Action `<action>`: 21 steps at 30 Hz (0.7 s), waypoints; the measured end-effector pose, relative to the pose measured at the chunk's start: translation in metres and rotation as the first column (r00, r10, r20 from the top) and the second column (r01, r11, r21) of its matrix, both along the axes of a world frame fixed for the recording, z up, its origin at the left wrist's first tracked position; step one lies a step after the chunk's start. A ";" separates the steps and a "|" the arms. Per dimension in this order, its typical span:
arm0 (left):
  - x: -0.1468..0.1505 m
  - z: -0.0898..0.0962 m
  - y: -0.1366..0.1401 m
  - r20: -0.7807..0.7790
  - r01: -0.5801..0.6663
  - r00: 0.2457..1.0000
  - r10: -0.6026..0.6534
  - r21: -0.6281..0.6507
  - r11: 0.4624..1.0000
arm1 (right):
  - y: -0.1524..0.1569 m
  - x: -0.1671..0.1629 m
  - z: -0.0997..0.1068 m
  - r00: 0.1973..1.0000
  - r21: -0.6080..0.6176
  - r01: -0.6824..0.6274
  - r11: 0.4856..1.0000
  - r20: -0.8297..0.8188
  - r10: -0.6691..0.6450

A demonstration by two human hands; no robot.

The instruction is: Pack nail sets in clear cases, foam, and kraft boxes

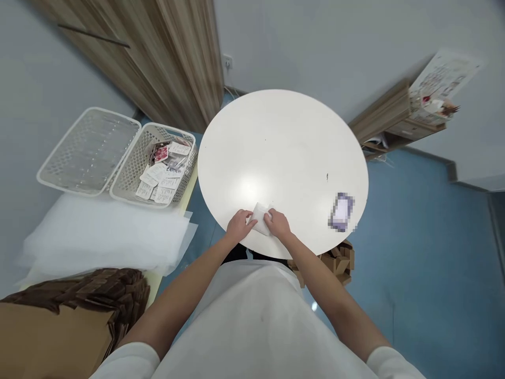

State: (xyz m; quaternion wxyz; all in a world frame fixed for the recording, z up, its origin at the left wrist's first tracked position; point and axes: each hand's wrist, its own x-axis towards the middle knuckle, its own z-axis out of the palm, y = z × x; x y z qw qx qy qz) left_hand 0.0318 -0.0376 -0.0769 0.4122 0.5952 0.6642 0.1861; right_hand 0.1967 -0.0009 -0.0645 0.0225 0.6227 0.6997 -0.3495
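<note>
Near the front edge of the round white table, a small folded packet of whitish foam wrap sits between my hands. My left hand pinches its left side with thumb and fingers. On the other side, my right hand has its fingers curled over the packet's right edge. Whatever the wrap may contain is hidden.
A blurred phone-like object lies on the table's right. To the left stand a white basket of small carded packs, an empty basket, foam sheets and flat cardboard. Cardboard boxes sit under the table.
</note>
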 end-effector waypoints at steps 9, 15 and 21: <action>0.009 0.005 0.002 -0.104 -0.115 0.989 0.107 -0.076 0.990 | -0.027 0.014 -0.001 0.964 0.150 0.231 0.961 -0.171 -0.205; 0.013 0.019 -0.006 -0.076 -0.237 0.971 0.228 -0.158 0.958 | -0.059 0.028 0.010 0.815 -0.193 0.316 0.929 -0.445 -0.370; 0.019 0.022 -0.020 0.024 -0.280 0.957 0.289 -0.182 0.943 | -0.065 0.014 0.006 0.698 -0.392 0.319 0.863 -0.518 -0.493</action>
